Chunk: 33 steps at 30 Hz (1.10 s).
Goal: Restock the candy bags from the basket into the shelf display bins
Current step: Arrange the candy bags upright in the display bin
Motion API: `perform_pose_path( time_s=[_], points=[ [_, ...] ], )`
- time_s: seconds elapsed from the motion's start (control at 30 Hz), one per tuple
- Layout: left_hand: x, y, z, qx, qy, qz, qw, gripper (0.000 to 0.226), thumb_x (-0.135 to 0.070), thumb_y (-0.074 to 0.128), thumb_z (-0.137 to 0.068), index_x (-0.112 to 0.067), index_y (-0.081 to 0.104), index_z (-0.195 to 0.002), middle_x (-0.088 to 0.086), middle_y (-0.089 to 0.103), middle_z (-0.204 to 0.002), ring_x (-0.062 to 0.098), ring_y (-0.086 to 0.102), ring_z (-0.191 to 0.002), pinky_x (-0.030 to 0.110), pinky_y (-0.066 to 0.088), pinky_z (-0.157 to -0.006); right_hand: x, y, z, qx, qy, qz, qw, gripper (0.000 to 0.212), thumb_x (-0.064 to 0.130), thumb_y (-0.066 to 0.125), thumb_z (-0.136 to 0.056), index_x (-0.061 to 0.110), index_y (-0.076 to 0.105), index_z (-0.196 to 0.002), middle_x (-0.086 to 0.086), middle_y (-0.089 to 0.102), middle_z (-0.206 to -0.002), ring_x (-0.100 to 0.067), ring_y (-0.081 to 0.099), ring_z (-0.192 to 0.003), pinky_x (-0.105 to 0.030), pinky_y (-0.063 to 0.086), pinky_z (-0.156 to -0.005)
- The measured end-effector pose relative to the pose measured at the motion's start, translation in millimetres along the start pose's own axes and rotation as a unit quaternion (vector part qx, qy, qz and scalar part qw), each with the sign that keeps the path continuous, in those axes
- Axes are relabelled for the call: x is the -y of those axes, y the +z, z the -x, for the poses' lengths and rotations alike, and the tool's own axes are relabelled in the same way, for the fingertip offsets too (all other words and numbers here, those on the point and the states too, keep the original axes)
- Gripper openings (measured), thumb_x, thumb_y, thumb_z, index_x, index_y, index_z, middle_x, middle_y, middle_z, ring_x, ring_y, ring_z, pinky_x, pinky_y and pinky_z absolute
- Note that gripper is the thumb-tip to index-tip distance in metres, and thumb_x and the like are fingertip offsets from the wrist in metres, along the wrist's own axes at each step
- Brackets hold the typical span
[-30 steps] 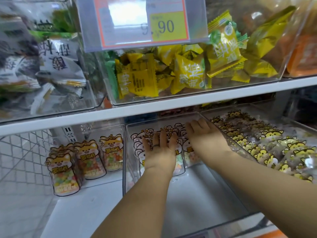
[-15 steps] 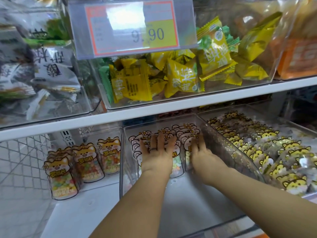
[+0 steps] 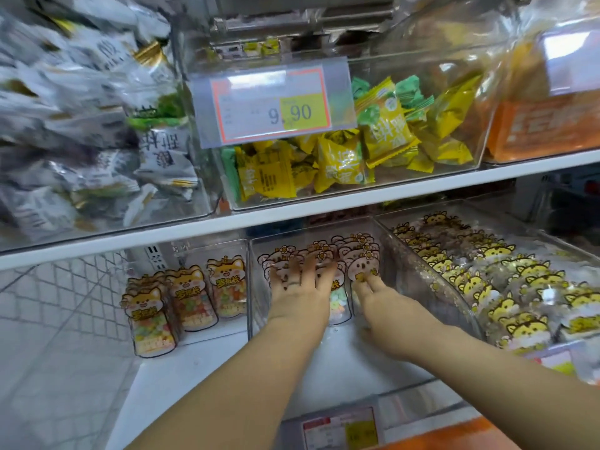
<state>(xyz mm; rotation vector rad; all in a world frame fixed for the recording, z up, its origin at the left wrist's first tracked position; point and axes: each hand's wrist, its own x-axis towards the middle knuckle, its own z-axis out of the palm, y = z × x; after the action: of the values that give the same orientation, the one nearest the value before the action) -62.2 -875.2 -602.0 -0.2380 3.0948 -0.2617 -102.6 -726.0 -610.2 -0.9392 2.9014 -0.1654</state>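
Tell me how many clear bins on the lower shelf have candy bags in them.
3: the left bin with fox-face bags, the middle bin with bear-face bags, the right bin with tiger-face bags. Others may be hidden.

Blurry grey packets [image 3: 65,131] in upper-left bin [image 3: 136,219]

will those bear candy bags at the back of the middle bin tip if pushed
Probably tippy: the bear candy bags stand upright on narrow bases, with the left hand flat against them. Likely floppy on top: thin printed film, candies visible only in the lower part. They may slide, since the bin floor looks smooth.
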Motion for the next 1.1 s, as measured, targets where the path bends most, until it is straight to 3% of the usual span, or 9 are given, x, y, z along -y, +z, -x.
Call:
perform_pose_path(
  time_s=[0.13, 0.2, 0.3, 0.47, 0.63, 0.77, 0.9, 1.0, 1.1],
  points=[
    [2, -20, 45, 0.001, 0.045, 0.003, 0.999, 0.052, -0.010, 0.059, -0.092, -0.018, 0.043, -0.141, 0.011, 0.047, -0.136, 0.036, 0.053, -0.124, 0.044, 0.041, -0.095, 17, -18, 44, -0.025, -0.039, 0.011, 0.999, 0.052, 0.037, 0.057, -0.093, 0.028, 0.042, -0.141, -0.001, 0.049, -0.141, -0.026, 0.053, -0.125, -0.040, 0.051, -0.092],
    [4, -26, 71, -0.012, 0.046, 0.030, 0.998, 0.045, -0.021, 0.060, -0.094, -0.022, 0.047, -0.137, 0.007, 0.054, -0.133, 0.034, 0.058, -0.118, 0.040, 0.045, -0.085, 25, -22, 68, -0.044, -0.056, -0.006, 0.997, 0.052, 0.041, 0.057, -0.092, 0.034, 0.043, -0.142, 0.003, 0.053, -0.141, -0.023, 0.054, -0.125, -0.040, 0.051, -0.094],
    [6, -33, 118, -0.055, 0.054, 0.100, 0.992, 0.042, -0.029, 0.060, -0.096, -0.028, 0.049, -0.136, 0.001, 0.057, -0.134, 0.029, 0.059, -0.117, 0.042, 0.052, -0.091, 35, -22, 104, -0.070, -0.082, -0.060, 0.992, 0.045, 0.042, 0.057, -0.094, 0.036, 0.049, -0.137, 0.011, 0.061, -0.131, -0.015, 0.058, -0.119, -0.037, 0.051, -0.093],
    [5, -11, 206, -0.146, 0.021, 0.274, 0.950, 0.035, -0.022, 0.059, -0.097, -0.031, 0.057, -0.132, -0.010, 0.063, -0.126, 0.014, 0.062, -0.111, 0.038, 0.052, -0.091, 46, 9, 172, -0.111, -0.124, -0.234, 0.958, 0.024, 0.026, 0.062, -0.094, 0.027, 0.069, -0.116, 0.010, 0.074, -0.102, -0.011, 0.067, -0.095, -0.034, 0.053, -0.085],
    [-7, 85, 262, -0.098, -0.062, 0.394, 0.912, 0.029, -0.018, 0.060, -0.094, -0.026, 0.065, -0.121, -0.009, 0.069, -0.110, 0.010, 0.066, -0.098, 0.038, 0.055, -0.088, 43, 104, 206, 0.010, -0.123, -0.221, 0.968, 0.019, 0.019, 0.065, -0.088, 0.023, 0.074, -0.105, 0.015, 0.069, -0.093, 0.008, 0.053, -0.069, -0.015, 0.040, -0.067],
    [-16, 164, 287, 0.022, -0.107, 0.370, 0.923, 0.027, -0.025, 0.054, -0.099, -0.028, 0.062, -0.124, -0.010, 0.067, -0.116, 0.008, 0.063, -0.099, 0.035, 0.055, -0.087, 30, 162, 212, 0.160, -0.101, -0.130, 0.973, 0.019, 0.024, 0.062, -0.090, 0.025, 0.069, -0.107, 0.011, 0.067, -0.101, -0.006, 0.058, -0.088, -0.018, 0.036, -0.072],
    [-11, 236, 304, 0.156, -0.114, 0.256, 0.947, 0.041, -0.028, 0.054, -0.098, -0.028, 0.050, -0.139, -0.003, 0.049, -0.143, 0.021, 0.054, -0.123, 0.041, 0.052, -0.095, 11, 197, 200, 0.270, -0.037, -0.110, 0.956, 0.021, 0.026, 0.063, -0.091, 0.017, 0.066, -0.110, 0.007, 0.060, -0.108, -0.013, 0.053, -0.096, -0.022, 0.038, -0.076],
    [-4, 268, 307, 0.200, -0.125, 0.208, 0.949, 0.055, -0.035, 0.052, -0.099, -0.029, 0.034, -0.150, 0.003, 0.023, -0.161, 0.031, 0.026, -0.147, 0.050, 0.040, -0.110, 6, 222, 190, 0.298, 0.004, -0.115, 0.947, 0.003, 0.023, 0.062, -0.093, 0.021, 0.059, -0.091, 0.002, 0.058, -0.092, -0.016, 0.054, -0.089, -0.025, 0.037, -0.072],
    [-4, 286, 305, 0.244, -0.135, 0.226, 0.934, 0.061, -0.040, 0.045, -0.103, -0.032, 0.018, -0.158, 0.005, 0.001, -0.167, 0.033, 0.001, -0.153, 0.056, 0.025, -0.119, 9, 256, 183, 0.302, 0.017, -0.136, 0.944, 0.012, 0.023, 0.060, -0.091, 0.027, 0.055, -0.081, 0.002, 0.062, -0.089, -0.019, 0.058, -0.090, -0.025, 0.038, -0.073]
  ],
)
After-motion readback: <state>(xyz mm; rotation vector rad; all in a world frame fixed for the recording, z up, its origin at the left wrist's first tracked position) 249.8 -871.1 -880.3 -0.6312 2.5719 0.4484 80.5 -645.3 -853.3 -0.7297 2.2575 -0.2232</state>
